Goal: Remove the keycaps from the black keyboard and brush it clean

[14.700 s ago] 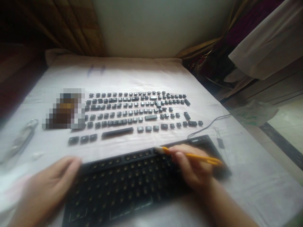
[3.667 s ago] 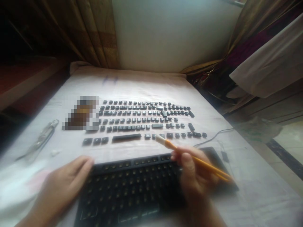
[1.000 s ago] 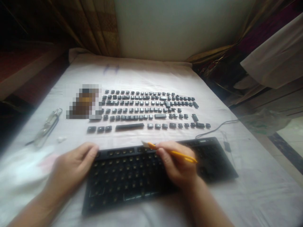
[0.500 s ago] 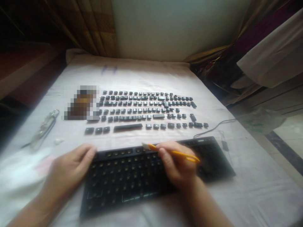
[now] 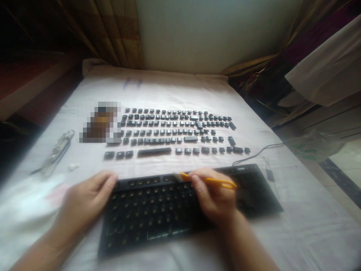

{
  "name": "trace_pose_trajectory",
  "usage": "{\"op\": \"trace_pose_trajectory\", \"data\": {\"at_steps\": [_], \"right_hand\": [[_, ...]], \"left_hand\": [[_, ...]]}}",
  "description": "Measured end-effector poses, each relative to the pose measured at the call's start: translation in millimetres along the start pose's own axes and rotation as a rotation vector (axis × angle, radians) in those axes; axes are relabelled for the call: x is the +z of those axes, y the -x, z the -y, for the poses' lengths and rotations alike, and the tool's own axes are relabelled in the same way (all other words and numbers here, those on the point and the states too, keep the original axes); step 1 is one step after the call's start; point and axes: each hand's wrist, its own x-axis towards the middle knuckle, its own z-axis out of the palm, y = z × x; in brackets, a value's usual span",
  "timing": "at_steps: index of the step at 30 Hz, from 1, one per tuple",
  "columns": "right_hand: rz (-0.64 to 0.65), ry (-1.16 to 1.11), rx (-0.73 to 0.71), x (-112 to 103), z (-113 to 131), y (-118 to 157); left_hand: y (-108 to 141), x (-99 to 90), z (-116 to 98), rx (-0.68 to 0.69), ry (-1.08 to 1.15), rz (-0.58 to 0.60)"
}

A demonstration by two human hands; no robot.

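Holding, right hand (image 5: 216, 203): brush (image 5: 184, 177), bristles at keyboard's (image 5: 259, 192) far edge; best kept low, strokes short, light.
Left hand (image 5: 90, 192): grasping far-left corner, steadying.
Keyboard: flat on cloth (image 5: 180, 84), nearer than keycaps (image 5: 154, 151).

The right hand (image 5: 214, 192) holds an orange, pale-bristled brush (image 5: 184, 177) over a long black keyboard (image 5: 149, 205), left hand (image 5: 89, 195) touching its ten-o'clock corner.

Keyboard (image 5: 152, 210): black, bare switch positions showing, flat, slightly askew on pale cloth (image 5: 310, 229).
Brush (image 5: 217, 183): orange handle, slanted; pale tip at upper edge.
Keycaps (image 5: 154, 151): black, loose, rowed beyond.
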Motion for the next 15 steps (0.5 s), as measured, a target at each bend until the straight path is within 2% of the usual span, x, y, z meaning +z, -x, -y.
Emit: {"op": "trace_pose_trajectory", "data": {"at_steps": [3,8,15], "right_hand": [[0.042,-0.017,0.011,2.3,-0.5,0.7],[-0.025,-0.023,0.004,2.0,-0.3,2.4],[0.044,-0.017,0.011,3.1,-1.3,2.8]], "left_hand": [[-1.4,1.3,3.5,-0.003,-0.003,-0.002],[-2.0,0.0,2.5,0.001,0.003,-0.005],[-1.0,-1.5,0.1,0.011,0.005,-0.013]]}}
